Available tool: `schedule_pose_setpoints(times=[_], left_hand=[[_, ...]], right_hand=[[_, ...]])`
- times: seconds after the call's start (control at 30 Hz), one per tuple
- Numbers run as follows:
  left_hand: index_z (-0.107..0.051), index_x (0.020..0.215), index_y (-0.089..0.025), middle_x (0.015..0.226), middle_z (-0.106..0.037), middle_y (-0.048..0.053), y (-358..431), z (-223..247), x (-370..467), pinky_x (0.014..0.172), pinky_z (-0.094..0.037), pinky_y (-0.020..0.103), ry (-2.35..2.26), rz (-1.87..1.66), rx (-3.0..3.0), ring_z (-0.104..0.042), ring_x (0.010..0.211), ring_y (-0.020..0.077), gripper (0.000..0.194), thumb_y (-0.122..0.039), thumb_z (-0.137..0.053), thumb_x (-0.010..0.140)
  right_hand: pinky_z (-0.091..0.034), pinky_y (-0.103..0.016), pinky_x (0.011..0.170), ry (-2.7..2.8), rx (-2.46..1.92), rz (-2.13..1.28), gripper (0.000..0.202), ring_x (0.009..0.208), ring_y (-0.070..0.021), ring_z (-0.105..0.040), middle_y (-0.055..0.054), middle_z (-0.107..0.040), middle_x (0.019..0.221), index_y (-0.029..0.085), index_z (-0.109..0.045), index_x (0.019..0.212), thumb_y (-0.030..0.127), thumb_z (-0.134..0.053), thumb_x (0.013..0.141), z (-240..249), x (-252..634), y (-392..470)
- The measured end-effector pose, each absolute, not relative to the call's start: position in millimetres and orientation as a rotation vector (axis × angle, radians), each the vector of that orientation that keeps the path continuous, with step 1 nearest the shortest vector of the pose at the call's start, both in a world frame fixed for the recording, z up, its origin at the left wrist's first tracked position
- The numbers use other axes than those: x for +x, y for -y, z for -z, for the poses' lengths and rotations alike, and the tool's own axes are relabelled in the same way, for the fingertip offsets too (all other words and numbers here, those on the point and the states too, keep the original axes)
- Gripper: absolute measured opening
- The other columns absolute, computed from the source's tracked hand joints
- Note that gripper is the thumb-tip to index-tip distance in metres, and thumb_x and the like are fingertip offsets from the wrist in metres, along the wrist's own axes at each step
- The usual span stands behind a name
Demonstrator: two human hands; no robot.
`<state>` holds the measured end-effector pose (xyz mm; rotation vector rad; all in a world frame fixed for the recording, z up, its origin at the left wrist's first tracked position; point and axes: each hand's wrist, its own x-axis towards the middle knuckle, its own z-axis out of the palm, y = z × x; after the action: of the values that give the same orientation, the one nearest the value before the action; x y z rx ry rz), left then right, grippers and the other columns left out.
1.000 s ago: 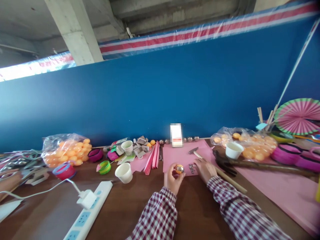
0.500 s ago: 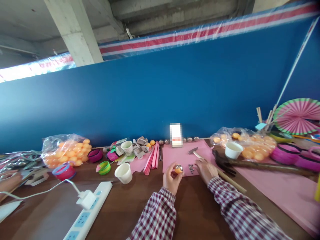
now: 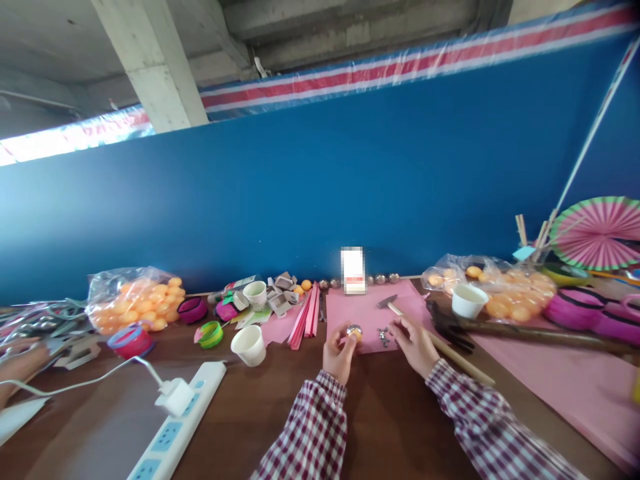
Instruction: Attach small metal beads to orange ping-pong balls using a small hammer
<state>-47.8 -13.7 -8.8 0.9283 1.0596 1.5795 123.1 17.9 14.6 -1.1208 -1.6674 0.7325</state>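
My left hand (image 3: 338, 355) holds a small orange ball (image 3: 355, 335) between thumb and fingers, low over the front of the pink sheet (image 3: 350, 307). A shiny silver covering spreads over the ball's upper part. Just right of it lies a small pile of silver metal bits (image 3: 384, 337), too small to name surely. Beside that pile my right hand (image 3: 416, 345) has thumb and fingertips pressed together; whatever is between them is too small to see. Behind and under the right hand's side lies a hammer (image 3: 457, 357) with a wooden handle.
Silver balls (image 3: 381, 279) line the wall. Bags of orange balls (image 3: 137, 303) stand left and right. Paper cups (image 3: 249, 346), folded pink strips (image 3: 311, 315), a dark long-handled tool (image 3: 525, 331) and a power strip (image 3: 173, 427) surround the work. Another person's hand (image 3: 23, 363) is far left.
My right hand has lifted slightly off the sheet and drawn back from the pile, its fingers now pinched. My left hand has turned the ball a little and shifted slightly left.
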Motion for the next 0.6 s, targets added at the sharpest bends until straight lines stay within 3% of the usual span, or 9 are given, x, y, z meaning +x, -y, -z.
schedule_pose_setpoints(times=[0.1,0.2,0.4,0.6], left_hand=[[-0.051,0.105,-0.015,0.091,-0.058,0.008,15.4,4.4,-45.9,0.061,-0.052,0.028,-1.020,-1.582,0.836,-0.061,0.064,0.0131,0.048,-0.033,-0.064,0.063],[-0.051,0.104,-0.015,0.091,-0.058,0.007,17.6,0.8,-43.4,0.064,-0.052,0.029,-1.007,-1.570,0.820,-0.061,0.064,0.0123,0.046,-0.031,-0.064,0.063],[-0.053,0.101,-0.013,0.094,-0.058,0.009,23.5,-5.7,-40.2,0.066,-0.052,0.030,-1.052,-1.509,0.995,-0.061,0.073,0.0157,0.042,-0.031,-0.062,0.065],[-0.053,0.102,-0.013,0.093,-0.059,0.009,24.5,-3.3,-39.2,0.066,-0.052,0.030,-1.076,-1.492,1.111,-0.061,0.072,0.0157,0.041,-0.032,-0.061,0.066]], right_hand=[[-0.040,-0.023,0.049,1.420,-1.022,-1.166,0.029,0.051,-0.0101,-0.047,0.001,-0.052,0.058,0.016,-0.051,0.068,0.045,-0.051,0.070,-16.3,113.8,-10.2],[-0.043,-0.024,0.055,1.282,-0.953,-1.383,0.029,0.056,-0.0095,-0.050,0.001,-0.054,0.065,0.016,-0.052,0.076,0.042,-0.058,0.066,-17.0,105.3,-3.0],[-0.041,-0.022,0.052,1.503,-0.939,-1.284,0.023,0.052,-0.0095,-0.048,0.002,-0.053,0.057,0.017,-0.054,0.071,0.039,-0.056,0.069,-21.6,100.1,4.6],[-0.043,-0.024,0.057,1.589,-0.922,-1.190,0.023,0.059,-0.0120,-0.052,-0.001,-0.057,0.066,0.017,-0.055,0.079,0.038,-0.052,0.072,-20.0,100.6,4.3]])
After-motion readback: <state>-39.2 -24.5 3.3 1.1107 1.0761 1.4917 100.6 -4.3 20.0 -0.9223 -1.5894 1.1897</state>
